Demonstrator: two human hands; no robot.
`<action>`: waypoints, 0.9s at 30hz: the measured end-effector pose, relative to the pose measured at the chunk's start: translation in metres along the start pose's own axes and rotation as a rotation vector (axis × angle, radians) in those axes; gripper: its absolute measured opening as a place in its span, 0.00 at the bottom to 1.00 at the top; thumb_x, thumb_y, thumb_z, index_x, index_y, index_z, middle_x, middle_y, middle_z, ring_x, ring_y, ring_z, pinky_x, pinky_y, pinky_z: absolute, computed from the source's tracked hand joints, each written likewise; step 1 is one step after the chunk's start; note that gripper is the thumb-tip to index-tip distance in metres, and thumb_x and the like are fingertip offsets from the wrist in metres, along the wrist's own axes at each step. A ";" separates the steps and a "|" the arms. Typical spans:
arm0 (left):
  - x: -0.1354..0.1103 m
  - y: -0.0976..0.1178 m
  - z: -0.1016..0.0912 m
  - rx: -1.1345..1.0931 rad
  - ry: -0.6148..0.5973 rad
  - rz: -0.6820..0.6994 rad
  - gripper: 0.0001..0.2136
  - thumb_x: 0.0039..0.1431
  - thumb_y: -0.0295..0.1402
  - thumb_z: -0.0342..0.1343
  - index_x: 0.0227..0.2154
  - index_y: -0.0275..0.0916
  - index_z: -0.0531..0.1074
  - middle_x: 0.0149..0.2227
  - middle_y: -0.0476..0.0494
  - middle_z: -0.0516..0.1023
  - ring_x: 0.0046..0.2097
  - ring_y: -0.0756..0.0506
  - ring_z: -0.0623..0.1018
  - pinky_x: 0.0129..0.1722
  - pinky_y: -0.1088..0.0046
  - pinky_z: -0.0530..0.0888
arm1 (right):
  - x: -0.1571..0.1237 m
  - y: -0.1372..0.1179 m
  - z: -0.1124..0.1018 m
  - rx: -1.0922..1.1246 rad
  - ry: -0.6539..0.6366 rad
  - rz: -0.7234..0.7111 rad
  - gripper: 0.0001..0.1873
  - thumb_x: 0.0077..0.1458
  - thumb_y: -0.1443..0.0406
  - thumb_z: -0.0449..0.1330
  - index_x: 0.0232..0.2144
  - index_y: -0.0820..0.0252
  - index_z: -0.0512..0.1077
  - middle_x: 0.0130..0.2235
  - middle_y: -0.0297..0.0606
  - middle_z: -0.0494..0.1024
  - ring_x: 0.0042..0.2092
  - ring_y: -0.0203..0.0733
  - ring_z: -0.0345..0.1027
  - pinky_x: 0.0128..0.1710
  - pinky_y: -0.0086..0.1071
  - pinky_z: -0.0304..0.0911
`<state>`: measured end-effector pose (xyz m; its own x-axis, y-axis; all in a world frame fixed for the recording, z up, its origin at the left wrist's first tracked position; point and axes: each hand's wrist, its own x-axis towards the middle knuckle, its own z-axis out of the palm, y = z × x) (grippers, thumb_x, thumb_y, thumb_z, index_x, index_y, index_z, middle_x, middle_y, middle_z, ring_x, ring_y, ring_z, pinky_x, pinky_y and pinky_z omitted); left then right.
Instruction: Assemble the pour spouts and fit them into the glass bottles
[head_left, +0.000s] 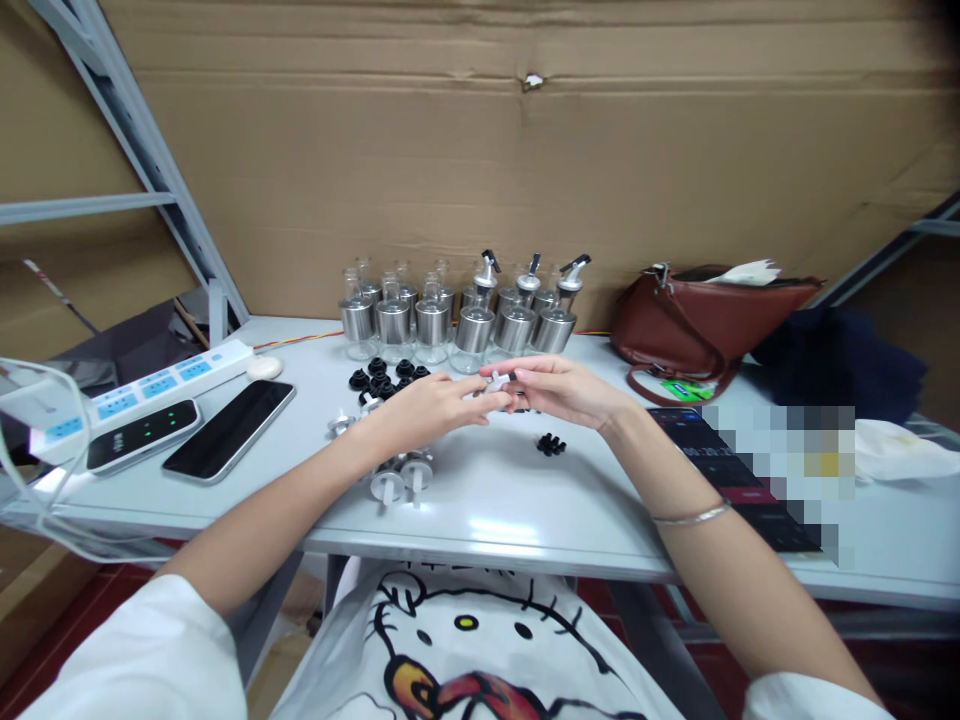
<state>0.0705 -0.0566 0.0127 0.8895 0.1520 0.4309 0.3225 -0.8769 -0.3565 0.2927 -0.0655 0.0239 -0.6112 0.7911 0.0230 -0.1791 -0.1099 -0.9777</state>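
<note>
Head camera: The left hand (444,405) and right hand (564,388) meet at the center of the frame, fingertips of both pinching a small, whitish fitting with a black end (497,383) above a pale gray tabletop (600,510). Behind, upper center, stand clear glass bottles with brushed-metal sleeves (433,322) (three wear pourers). Small black plastic pieces (551,444) lie right of center; disc-shaped silvery parts with pale stems (416,472) sit left of center, lower down.
</note>
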 end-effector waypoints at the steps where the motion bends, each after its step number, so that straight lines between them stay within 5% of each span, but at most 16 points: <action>1: 0.000 0.000 -0.001 -0.004 0.002 -0.005 0.12 0.67 0.33 0.44 0.51 0.41 0.63 0.43 0.44 0.75 0.37 0.49 0.77 0.35 0.74 0.68 | 0.000 0.001 -0.001 0.008 -0.022 0.001 0.17 0.50 0.62 0.64 0.43 0.62 0.76 0.33 0.37 0.77 0.33 0.33 0.68 0.38 0.32 0.65; 10: 0.000 0.001 -0.001 -0.002 -0.017 -0.030 0.13 0.67 0.32 0.43 0.53 0.43 0.62 0.46 0.42 0.75 0.37 0.49 0.77 0.35 0.74 0.69 | 0.003 0.005 -0.003 -0.050 -0.019 -0.038 0.14 0.51 0.61 0.64 0.40 0.60 0.76 0.41 0.40 0.75 0.41 0.38 0.69 0.43 0.35 0.63; 18: -0.002 0.001 0.003 -0.045 -0.055 -0.048 0.13 0.67 0.33 0.43 0.54 0.42 0.55 0.48 0.43 0.74 0.38 0.48 0.78 0.37 0.73 0.69 | 0.003 0.002 0.002 -0.105 0.012 -0.023 0.14 0.48 0.60 0.66 0.37 0.61 0.76 0.37 0.37 0.75 0.38 0.36 0.68 0.42 0.34 0.62; 23: -0.005 0.001 -0.002 -0.262 0.004 -0.197 0.12 0.66 0.41 0.44 0.44 0.37 0.56 0.38 0.42 0.75 0.33 0.48 0.76 0.34 0.72 0.70 | 0.008 0.006 0.011 -0.115 0.103 -0.077 0.16 0.46 0.55 0.66 0.35 0.60 0.76 0.31 0.35 0.75 0.33 0.35 0.67 0.38 0.33 0.64; 27: -0.013 -0.024 -0.013 -0.395 -0.045 -0.374 0.19 0.60 0.47 0.50 0.46 0.38 0.57 0.38 0.43 0.75 0.32 0.48 0.76 0.34 0.72 0.70 | 0.013 0.009 0.014 -0.193 0.238 -0.102 0.14 0.45 0.56 0.67 0.30 0.60 0.74 0.26 0.31 0.72 0.28 0.32 0.63 0.32 0.30 0.61</action>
<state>0.0473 -0.0437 0.0269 0.7529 0.4984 0.4299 0.4812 -0.8624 0.1572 0.2720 -0.0647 0.0184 -0.3964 0.9131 0.0960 -0.0668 0.0756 -0.9949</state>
